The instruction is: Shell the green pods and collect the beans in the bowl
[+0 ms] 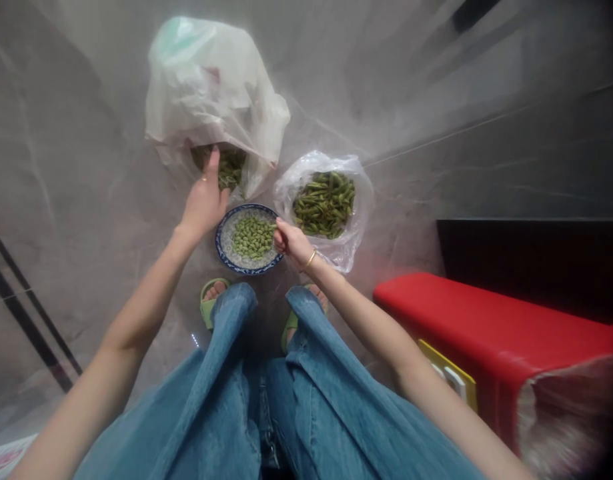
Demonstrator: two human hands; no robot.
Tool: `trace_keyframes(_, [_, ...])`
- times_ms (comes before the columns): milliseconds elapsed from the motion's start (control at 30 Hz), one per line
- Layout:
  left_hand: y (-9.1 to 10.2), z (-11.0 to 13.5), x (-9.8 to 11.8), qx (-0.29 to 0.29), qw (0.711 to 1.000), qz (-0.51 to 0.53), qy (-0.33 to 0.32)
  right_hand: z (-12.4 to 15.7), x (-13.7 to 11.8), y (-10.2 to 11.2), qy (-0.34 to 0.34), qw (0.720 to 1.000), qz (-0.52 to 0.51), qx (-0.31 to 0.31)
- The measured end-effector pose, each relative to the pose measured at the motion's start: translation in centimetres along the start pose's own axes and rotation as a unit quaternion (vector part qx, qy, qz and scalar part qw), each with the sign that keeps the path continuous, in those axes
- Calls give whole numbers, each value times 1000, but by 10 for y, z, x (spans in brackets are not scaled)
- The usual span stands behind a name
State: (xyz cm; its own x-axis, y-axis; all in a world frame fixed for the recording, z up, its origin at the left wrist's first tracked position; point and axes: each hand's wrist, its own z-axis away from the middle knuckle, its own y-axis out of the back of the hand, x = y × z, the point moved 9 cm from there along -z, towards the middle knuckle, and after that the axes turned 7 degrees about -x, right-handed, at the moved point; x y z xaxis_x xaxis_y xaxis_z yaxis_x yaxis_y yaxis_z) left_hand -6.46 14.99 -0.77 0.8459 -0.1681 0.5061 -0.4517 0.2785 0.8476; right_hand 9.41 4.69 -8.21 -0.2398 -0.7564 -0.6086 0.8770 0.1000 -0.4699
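My left hand (205, 199) reaches into the mouth of a large white plastic bag (211, 93) that holds green pods (231, 167); the fingertips are inside the bag and hidden. My right hand (290, 241) hovers at the right rim of a blue-rimmed bowl (225, 257) of shelled green beans (253, 235), its fingers pinched together on something I cannot make out. A smaller clear bag (356, 230) of empty green pods (325, 203) lies just right of the bowl.
Everything sits on a grey marble-look floor (86, 167). My knees in blue jeans (266, 400) and feet in green sandals (209, 303) are just below the bowl. A red box with a yellow latch (486, 340) stands at the right.
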Motion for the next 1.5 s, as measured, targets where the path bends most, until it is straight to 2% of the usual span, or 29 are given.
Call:
trace_keyframes(100, [6, -15, -2, 2, 1000, 27, -15, 2, -1, -10, 12, 1000, -1, -24])
trace_keyframes(200, [5, -5, 12, 31, 998, 56, -12, 3, -3, -14, 17, 999, -2, -42])
trace_keyframes(267, [-7, 10, 29, -1, 996, 81, -29, 4, -6, -15, 21, 998, -6, -50])
trace_keyframes(367, [-34, 36, 61, -93, 978, 160, -96, 6, -10, -18, 21, 997, -15, -71])
trace_keyframes(467, [-43, 55, 78, -97, 962, 217, -135, 8, -8, -27, 6, 994, -20, -105])
trace_keyframes(567, [-44, 61, 77, -68, 961, 240, -117, 10, -4, -36, -6, 991, -30, -128])
trace_keyframes(667, [-49, 62, 72, -71, 959, 263, -77, 13, -3, -42, 3, 989, -37, -144])
trace_keyframes(800, [-55, 60, 65, -64, 938, 338, -32, 17, -6, -45, 33, 987, -24, -156])
trace_keyframes(900, [-55, 59, 61, -41, 928, 370, -36, 16, -12, -43, 66, 986, 22, -154])
trace_keyframes(967, [-51, 59, 59, -19, 934, 353, -54, 13, -15, -39, 85, 982, 81, -145])
trace_keyframes(1067, [-45, 61, 61, 2, 960, 259, -105, 9, -15, -32, 81, 976, 154, -128])
trace_keyframes(1133, [-43, 65, 66, 13, 972, 184, -148, 7, -10, -29, 57, 978, 156, -126])
trace_keyframes(1233, [-48, 69, 66, 18, 975, 121, -185, 7, 0, -28, 12, 986, 105, -125])
trace_keyframes(1367, [-52, 65, 57, 23, 979, 62, -193, 7, 7, -26, -13, 990, 79, -117])
trace_keyframes(1500, [-37, 54, 44, 40, 982, 49, -176, 4, 7, -19, -3, 982, 163, -97])
